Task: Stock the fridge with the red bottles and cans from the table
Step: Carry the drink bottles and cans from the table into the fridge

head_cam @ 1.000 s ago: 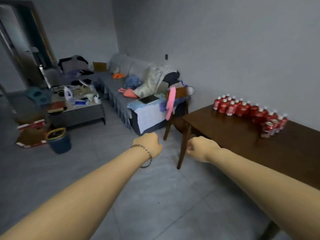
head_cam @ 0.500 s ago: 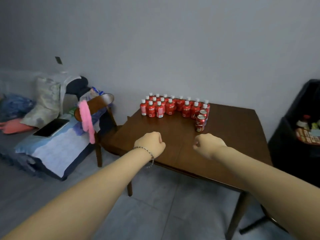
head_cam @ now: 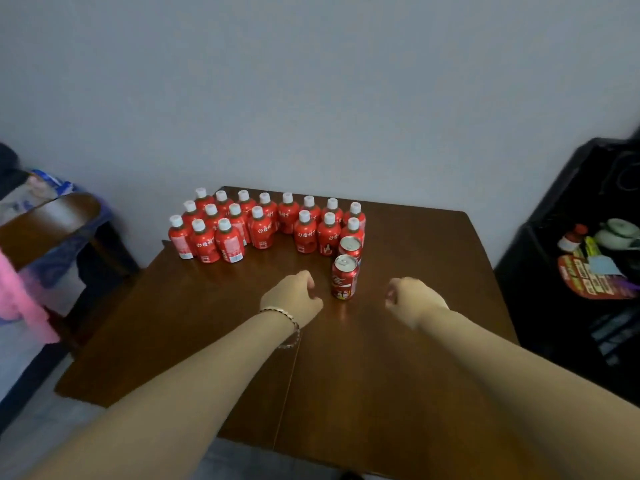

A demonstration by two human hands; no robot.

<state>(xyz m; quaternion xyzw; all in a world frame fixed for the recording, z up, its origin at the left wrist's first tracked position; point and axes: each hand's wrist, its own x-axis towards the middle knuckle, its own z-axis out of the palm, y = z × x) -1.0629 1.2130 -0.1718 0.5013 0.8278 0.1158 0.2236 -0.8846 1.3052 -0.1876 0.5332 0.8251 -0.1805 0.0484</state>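
Hands — left (head_cam: pixel 292 297), right (head_cam: pixel 412 299) — beside upright can (head_cam: pixel 344 277)

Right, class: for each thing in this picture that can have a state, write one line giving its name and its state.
left hand, fingers curled, holding nothing, over the table
right hand, fingers curled, holding nothing
front can, upright on the table, between the hands, touched by neither
rear can, upright, just behind the front can
red bottles, upright, white caps on, clustered at the table's far edge
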